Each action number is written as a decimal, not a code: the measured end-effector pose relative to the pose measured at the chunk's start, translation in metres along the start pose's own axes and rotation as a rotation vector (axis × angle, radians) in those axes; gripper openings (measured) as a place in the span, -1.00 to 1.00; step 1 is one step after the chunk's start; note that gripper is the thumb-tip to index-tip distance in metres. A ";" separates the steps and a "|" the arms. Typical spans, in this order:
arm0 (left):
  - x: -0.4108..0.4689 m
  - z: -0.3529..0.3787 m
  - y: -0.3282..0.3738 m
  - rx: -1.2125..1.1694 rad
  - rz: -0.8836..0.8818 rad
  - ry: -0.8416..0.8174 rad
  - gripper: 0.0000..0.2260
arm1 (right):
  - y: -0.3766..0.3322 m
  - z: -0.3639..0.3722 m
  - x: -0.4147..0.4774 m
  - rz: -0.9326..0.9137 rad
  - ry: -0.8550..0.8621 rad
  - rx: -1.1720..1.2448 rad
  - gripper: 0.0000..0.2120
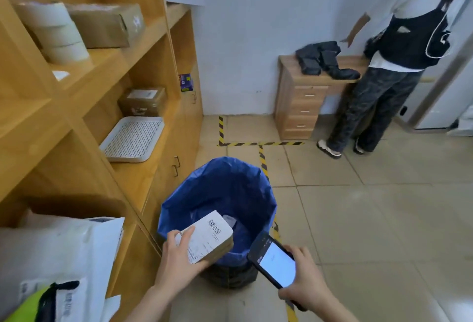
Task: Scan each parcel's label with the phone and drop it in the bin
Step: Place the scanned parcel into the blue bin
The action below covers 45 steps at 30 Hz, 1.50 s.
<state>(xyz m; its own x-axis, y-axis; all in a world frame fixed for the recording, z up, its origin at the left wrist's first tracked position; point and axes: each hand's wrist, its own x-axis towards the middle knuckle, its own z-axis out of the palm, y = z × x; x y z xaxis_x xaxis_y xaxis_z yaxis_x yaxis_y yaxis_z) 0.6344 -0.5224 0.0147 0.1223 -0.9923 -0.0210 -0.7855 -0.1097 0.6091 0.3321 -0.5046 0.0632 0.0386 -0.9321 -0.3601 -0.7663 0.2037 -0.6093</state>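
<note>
Three tape rolls [56, 34], two boxes [107, 25] and one tray [133, 138] sit on the shelves [115, 65]. One parcel [207, 237], one phone [275, 261], one bin [217, 168]. Black packets [320, 57] heaped on the counter [286, 61] overlap; their number cannot be told.

Nothing can be read. The parcel [217, 247] bears a white label [202, 242] with a barcode [214, 227] and lines of print too small to make out. The phone [276, 264] shows a white screen with faint, illegible marks. Print on the white mailer bag [67, 302] is blurred.
</note>
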 end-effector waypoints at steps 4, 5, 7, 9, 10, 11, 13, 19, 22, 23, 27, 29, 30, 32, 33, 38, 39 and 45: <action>0.028 0.007 -0.015 -0.002 -0.070 0.007 -0.17 | -0.010 0.000 0.050 -0.019 -0.064 -0.025 -0.10; 0.036 0.008 -0.019 0.009 -0.081 0.004 -0.17 | -0.012 -0.001 0.064 -0.025 -0.072 -0.020 -0.12; 0.053 0.011 -0.025 0.025 -0.125 -0.016 -0.17 | -0.015 -0.001 0.092 -0.033 -0.088 -0.004 -0.14; 0.073 0.016 -0.027 0.030 -0.174 -0.018 -0.17 | -0.018 -0.002 0.123 -0.037 -0.113 0.017 -0.10; 0.084 0.018 -0.026 0.019 -0.201 -0.012 -0.17 | -0.019 -0.003 0.139 -0.035 -0.125 0.027 -0.08; 0.095 0.021 -0.025 0.002 -0.227 -0.008 -0.17 | -0.020 -0.005 0.156 -0.028 -0.138 0.036 -0.07; 0.119 0.027 -0.023 -0.007 -0.258 -0.018 -0.16 | -0.023 -0.010 0.188 -0.012 -0.162 0.048 -0.08; 0.182 0.067 -0.018 0.069 -0.335 -0.085 -0.12 | -0.024 -0.010 0.272 0.068 -0.212 0.045 -0.09; 0.204 0.096 -0.023 0.071 -0.410 -0.101 -0.15 | -0.020 0.008 0.307 0.142 -0.223 0.078 -0.06; 0.212 0.106 -0.027 0.072 -0.439 -0.107 -0.16 | -0.018 0.017 0.318 0.176 -0.219 0.111 -0.06; 0.238 0.147 -0.056 0.034 -0.565 -0.121 -0.20 | -0.009 0.061 0.360 0.327 -0.230 0.199 -0.09; 0.254 0.169 -0.075 0.008 -0.595 -0.135 -0.21 | -0.001 0.087 0.380 0.375 -0.241 0.215 -0.10; 0.263 0.179 -0.086 0.005 -0.598 -0.155 -0.21 | 0.003 0.100 0.390 0.399 -0.247 0.226 -0.10; 0.280 0.205 -0.109 0.008 -0.601 -0.187 -0.21 | 0.015 0.131 0.411 0.458 -0.259 0.242 -0.08; 0.288 0.216 -0.119 0.012 -0.594 -0.196 -0.21 | 0.020 0.142 0.420 0.486 -0.258 0.250 -0.07; 0.326 0.273 -0.172 0.070 -0.546 -0.282 -0.22 | 0.054 0.206 0.471 0.596 -0.247 0.258 -0.06; 0.333 0.286 -0.184 0.084 -0.529 -0.302 -0.22 | 0.062 0.220 0.481 0.613 -0.244 0.257 -0.06; 0.367 0.360 -0.249 0.091 -0.467 -0.336 -0.23 | 0.112 0.293 0.534 0.680 -0.240 0.224 -0.11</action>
<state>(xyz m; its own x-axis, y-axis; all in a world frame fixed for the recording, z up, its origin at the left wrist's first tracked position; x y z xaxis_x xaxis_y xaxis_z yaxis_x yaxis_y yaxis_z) 0.6568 -0.8796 -0.4299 0.2812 -0.7998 -0.5303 -0.7452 -0.5302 0.4045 0.4541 -0.8914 -0.4041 -0.2385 -0.4938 -0.8363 -0.5236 0.7906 -0.3175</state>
